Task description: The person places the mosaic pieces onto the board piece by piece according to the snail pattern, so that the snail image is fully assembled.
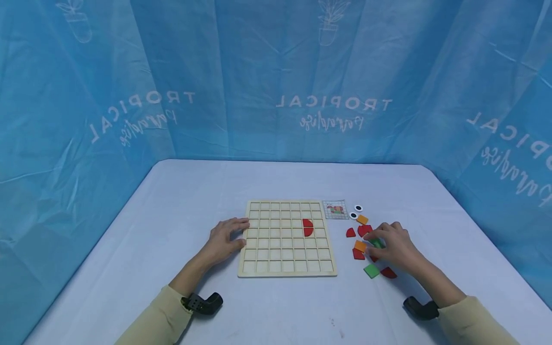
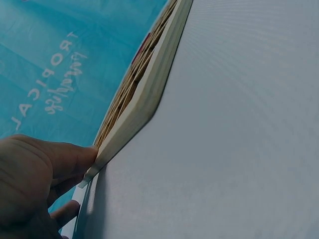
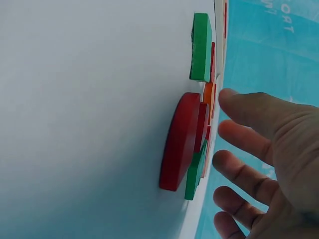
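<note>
My left hand [image 1: 222, 242] touches the left side of a wooden grid board [image 1: 286, 276] with thumb and fingertips. In the left wrist view, the thumb [image 2: 75, 157] meets the board's edge [image 2: 139, 109]. Two red quarter-round pieces [image 1: 308, 232] sit in cells right of the board's middle. My right hand [image 1: 396, 247] hovers above loose pieces, fingers spread and slightly bent, holding nothing visible. Under and around it lie green pieces [image 1: 372, 270], orange squares [image 1: 360, 246] and red pieces [image 1: 388, 272]. The right wrist view shows a red curved piece [image 3: 179, 144] beneath the fingers; the hand partly hides some pieces in the head view.
A small picture card [image 1: 335, 210] lies against the board's upper right corner. Two white discs with black centres [image 1: 358, 208] lie right of it. A white cloth covers the table [image 1: 207, 187]; blue printed curtains [image 1: 258, 57] surround its back and sides.
</note>
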Available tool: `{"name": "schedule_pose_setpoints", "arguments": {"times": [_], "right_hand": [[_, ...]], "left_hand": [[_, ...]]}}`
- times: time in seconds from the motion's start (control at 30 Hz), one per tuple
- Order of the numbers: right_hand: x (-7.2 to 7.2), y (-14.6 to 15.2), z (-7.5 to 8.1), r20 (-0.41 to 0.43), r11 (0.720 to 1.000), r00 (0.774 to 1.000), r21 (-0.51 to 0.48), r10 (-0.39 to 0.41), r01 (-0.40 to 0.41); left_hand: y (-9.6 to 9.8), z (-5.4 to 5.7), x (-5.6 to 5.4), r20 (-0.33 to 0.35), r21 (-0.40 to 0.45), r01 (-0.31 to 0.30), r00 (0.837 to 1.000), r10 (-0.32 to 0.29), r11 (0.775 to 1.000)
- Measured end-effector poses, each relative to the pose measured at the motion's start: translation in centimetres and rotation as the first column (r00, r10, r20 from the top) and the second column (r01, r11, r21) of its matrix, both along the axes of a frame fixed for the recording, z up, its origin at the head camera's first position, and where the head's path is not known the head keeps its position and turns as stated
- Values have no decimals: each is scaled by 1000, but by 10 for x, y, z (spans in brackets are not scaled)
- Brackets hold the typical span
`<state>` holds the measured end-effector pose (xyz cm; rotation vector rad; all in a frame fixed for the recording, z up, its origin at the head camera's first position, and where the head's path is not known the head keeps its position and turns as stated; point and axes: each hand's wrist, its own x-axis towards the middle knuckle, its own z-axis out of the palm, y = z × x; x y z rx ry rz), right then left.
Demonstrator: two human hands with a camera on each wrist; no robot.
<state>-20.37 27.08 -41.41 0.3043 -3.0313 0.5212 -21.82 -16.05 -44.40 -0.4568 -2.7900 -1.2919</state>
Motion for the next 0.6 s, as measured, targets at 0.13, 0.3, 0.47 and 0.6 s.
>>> {"name": "schedule_pose_setpoints", "arguments": {"times": [0.13,0.3,0.47,0.6], "right_hand": [[1,2,-4,-7,1000,1000,19,14,-14],[0,-1,-9,-23,999,1000,34,17,-16],[-3,-5,-14,-70,998,997,67,18,-13],[-4,-6,-15,-73,998,997,65,5,-1]], "left_hand": [[0,-2,-3,52,-8,-4,999,5,1000],[0,-2,-3,78,-25,-2,997,4,1000],[0,-1,-4,66,-29,-2,998,4,1000],[1,-1,-5,68,-30,-4,998,6,1000]]}}
